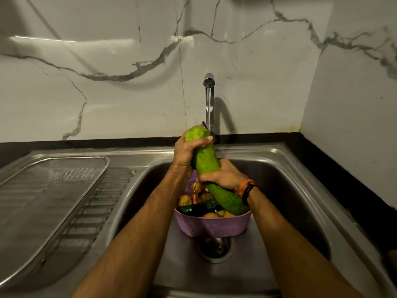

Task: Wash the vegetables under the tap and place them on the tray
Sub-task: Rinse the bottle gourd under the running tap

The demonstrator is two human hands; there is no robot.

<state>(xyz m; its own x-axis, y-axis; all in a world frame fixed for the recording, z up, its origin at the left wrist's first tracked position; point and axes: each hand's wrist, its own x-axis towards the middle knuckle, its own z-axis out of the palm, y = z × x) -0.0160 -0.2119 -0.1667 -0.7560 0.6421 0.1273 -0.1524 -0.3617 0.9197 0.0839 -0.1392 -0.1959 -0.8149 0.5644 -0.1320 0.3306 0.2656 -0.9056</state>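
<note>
A long light-green gourd (207, 160) is held slanted under the running tap (209, 97), and water falls onto its upper end. My left hand (187, 152) grips the gourd near the top. My right hand (223, 175) grips it around the middle. Below them a purple perforated basket (212, 225) stands in the sink (290, 190) over the drain. The basket holds potatoes (185, 200), a dark green cucumber (197, 208) and something orange. The gourd's lower end rests at the basket's right rim. A steel mesh tray (43, 198) lies on the drainboard at the left.
The ribbed steel drainboard (103, 201) lies under and beside the tray. A black counter strip (335, 168) runs behind and to the right of the sink, backed by marble-patterned walls. The drain (214, 247) shows just in front of the basket.
</note>
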